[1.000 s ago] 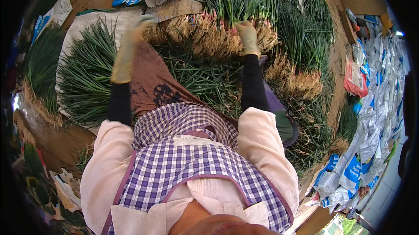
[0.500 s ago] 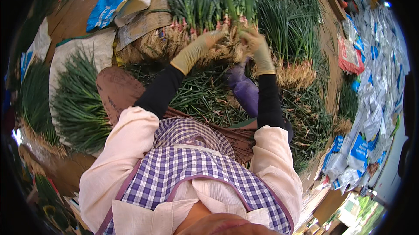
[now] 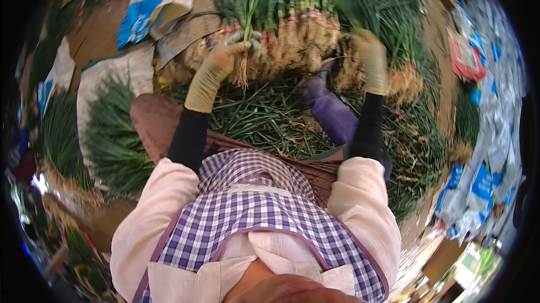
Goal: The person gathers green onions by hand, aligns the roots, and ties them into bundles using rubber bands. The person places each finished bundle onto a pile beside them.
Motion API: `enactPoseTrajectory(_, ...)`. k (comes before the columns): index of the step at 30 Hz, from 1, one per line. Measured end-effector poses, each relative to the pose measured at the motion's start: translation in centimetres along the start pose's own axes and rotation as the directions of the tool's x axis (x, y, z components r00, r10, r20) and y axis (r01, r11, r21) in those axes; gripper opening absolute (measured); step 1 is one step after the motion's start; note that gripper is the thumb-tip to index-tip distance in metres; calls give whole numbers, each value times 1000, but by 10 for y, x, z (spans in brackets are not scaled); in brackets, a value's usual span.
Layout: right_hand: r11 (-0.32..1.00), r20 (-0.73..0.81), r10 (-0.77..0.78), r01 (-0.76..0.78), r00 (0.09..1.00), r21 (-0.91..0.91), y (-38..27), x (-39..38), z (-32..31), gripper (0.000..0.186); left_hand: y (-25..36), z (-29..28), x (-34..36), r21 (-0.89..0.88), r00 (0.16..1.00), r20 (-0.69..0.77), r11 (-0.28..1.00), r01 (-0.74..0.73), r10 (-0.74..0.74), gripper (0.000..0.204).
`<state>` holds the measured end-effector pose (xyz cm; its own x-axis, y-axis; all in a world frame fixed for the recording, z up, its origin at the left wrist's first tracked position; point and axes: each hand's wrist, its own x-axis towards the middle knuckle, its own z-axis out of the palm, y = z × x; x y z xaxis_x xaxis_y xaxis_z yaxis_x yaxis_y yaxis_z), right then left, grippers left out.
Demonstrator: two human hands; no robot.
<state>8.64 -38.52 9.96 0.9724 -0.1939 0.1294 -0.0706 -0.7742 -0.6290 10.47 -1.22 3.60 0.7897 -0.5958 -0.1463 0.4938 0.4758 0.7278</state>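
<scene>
In my gloved left hand (image 3: 239, 50) is a thin bunch of scallions (image 3: 243, 69), its leaves pointing away from me and its pale roots dangling below my fingers. The yellowish glove is closed around the stems. My gloved right hand (image 3: 368, 50) is at the right part of the scallion row, smeared by motion. Its fingers are too blurred to show whether they grip any stems. Between the two hands lies a thick heap of scallions (image 3: 304, 36), with reddish bases and tangled tan roots facing me.
Loose green leaves (image 3: 253, 114) litter the ground before my lap, around a purple boot (image 3: 334, 117). Another scallion bundle (image 3: 121, 140) rests on a white sack (image 3: 93, 86) at left. A blue-and-white bag (image 3: 149, 7) lies at far left; plastic packaging (image 3: 489, 95) piles up at right.
My hands have moved apart from the middle of the heap. The left came back leftward with a small bunch of scallions; the right shifted to the right. The view has also shifted slightly.
</scene>
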Motion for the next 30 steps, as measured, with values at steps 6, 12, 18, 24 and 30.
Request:
enactPoseTrajectory(6, 677, -68, 378, -326, 923, -660, 95, 45, -99, 49, 18, -74, 23, 413, 943, -326, 907, 85, 60, 27)
enactPoseTrajectory(12, 989, 265, 19, 21, 964, -147, -14, 17, 34, 47, -44, -74, 97, 785, 658, -616, 400, 472, 432, 46)
enactPoseTrajectory(18, 945, 520, -72, -109, 851, 310, -63, -23, 205, 44, -27, -100, 65, 196, 884, -452, 954, 225, -115, 17)
enactPoseTrajectory(24, 408, 697, 85, -663, 712, 627, -129, -73, 260, 56, -56, -73, -35, 92, 840, -520, 967, 239, -158, 34)
enactPoseTrajectory(30, 972, -50, -20, 32, 999, 233, -118, -94, 305, 29, -107, -53, -49, 25, 682, -731, 1000, -19, 31, 25)
